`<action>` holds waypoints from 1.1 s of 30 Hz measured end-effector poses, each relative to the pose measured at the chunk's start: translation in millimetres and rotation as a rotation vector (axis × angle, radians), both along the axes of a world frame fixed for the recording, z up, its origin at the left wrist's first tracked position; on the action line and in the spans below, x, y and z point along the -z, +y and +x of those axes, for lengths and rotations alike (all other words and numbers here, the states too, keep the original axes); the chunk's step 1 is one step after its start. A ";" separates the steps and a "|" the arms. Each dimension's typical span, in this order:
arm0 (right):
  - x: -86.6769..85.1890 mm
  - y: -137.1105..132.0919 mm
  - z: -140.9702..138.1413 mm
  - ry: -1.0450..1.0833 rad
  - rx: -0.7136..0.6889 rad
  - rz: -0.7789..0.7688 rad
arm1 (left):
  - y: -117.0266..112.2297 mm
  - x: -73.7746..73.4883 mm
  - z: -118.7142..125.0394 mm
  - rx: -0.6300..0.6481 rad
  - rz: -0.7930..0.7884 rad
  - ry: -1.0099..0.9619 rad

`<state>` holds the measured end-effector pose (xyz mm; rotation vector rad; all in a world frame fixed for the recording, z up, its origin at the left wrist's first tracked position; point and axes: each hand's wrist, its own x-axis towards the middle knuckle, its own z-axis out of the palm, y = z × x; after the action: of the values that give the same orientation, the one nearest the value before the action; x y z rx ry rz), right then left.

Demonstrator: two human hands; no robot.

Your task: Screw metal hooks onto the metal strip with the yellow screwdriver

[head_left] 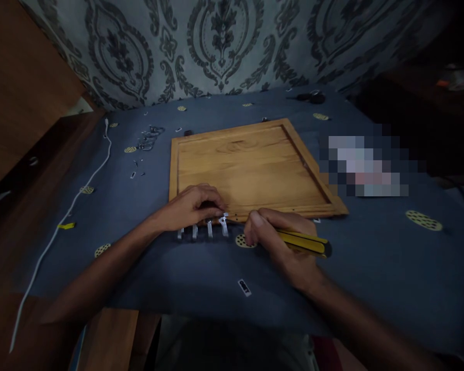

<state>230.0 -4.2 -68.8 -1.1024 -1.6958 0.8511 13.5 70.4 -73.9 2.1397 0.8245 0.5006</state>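
Observation:
A framed wooden board (235, 165) lies flat on the cloth. Along its front edge sits a row of several silver metal hooks, their ends jutting toward me. My left hand (195, 206) rests over that edge, thumb and fingers pinched at the top of the rightmost metal hook (224, 226). In my right hand (274, 232) is a yellow and black screwdriver (303, 242), held nearly level. Its shaft points left at the same hook; whether the tip meets a screw is too small to tell.
Loose hooks (150, 138) and small screws (136, 164) lie left of the board. A white cable (69, 208) runs down the left side. Beyond the board is a dark tool (311, 97). A blurred-out packet (367, 165) lies at right. Patterned fabric (220, 46) hangs behind.

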 end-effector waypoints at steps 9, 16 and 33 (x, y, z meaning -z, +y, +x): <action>1.4 0.5 1.6 -0.002 -0.013 0.012 | -0.4 -0.6 -1.0 0.005 0.041 0.056; 3.0 0.0 1.9 -0.014 -0.013 0.001 | -1.8 -6.8 -2.0 0.023 0.084 0.132; 0.2 0.4 2.1 -0.016 -0.025 0.028 | -3.6 -17.2 -0.3 0.079 0.131 0.277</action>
<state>232.1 -3.8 -69.1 -1.0738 -1.7327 0.8337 13.2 66.8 -56.8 2.3876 0.8732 0.2244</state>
